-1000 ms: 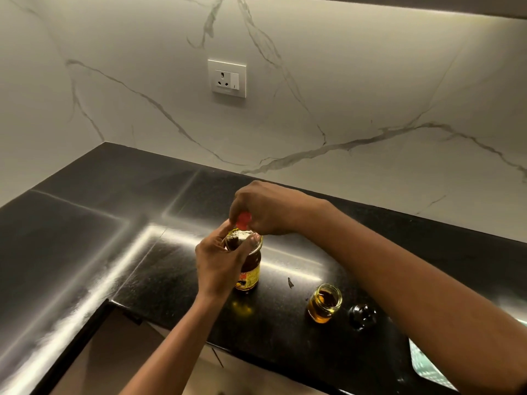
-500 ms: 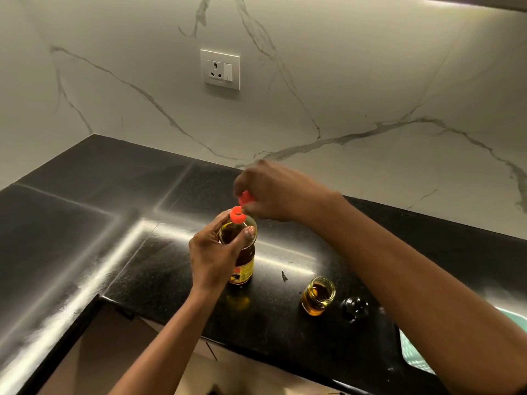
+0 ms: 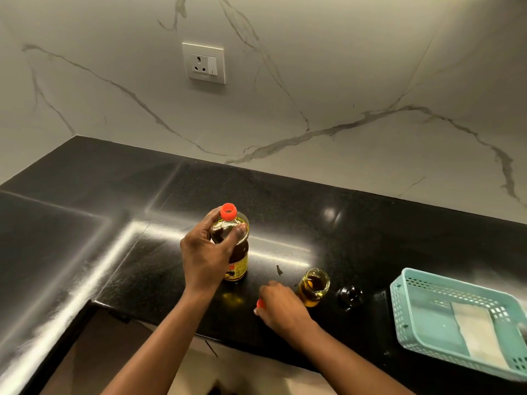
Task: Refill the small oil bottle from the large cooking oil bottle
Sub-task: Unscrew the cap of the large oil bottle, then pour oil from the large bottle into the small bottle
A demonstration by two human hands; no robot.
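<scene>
Nearest, at the front edge of the black counter [image 3: 370, 223], the right hand [image 3: 281, 306] is resting low with its fingers curled in, pinching a red cap [image 3: 260, 303] at its left side. Only a sliver of the cap is showing, so whether it is touching the counter cannot be told.

Just beyond and to the right of that hand, the small oil bottle [image 3: 313, 286] is standing upright and uncovered. It is a short glass jar partly filled with amber oil. A round black lid [image 3: 349, 296] is lying on the counter just to the right of it, apart from it.

Farther right, a teal perforated basket [image 3: 445, 286] is sitting at the counter's edge with a pale folded cloth [image 3: 476, 334] lying inside.

To the left and a little farther back, the left hand [image 3: 205, 252] is wrapping around the shoulder of the large cooking oil bottle [image 3: 239, 252], thumb on the right side and fingers round the left. The bottle is standing upright on the counter, well apart from the small one, and its red spout [image 3: 228, 211] is showing open at the top. A small dark speck [image 3: 279, 269] is lying on the counter between the two bottles.

Beyond, a veined marble wall [image 3: 342, 81] is rising behind the counter, carrying a white socket plate [image 3: 204, 63].
</scene>
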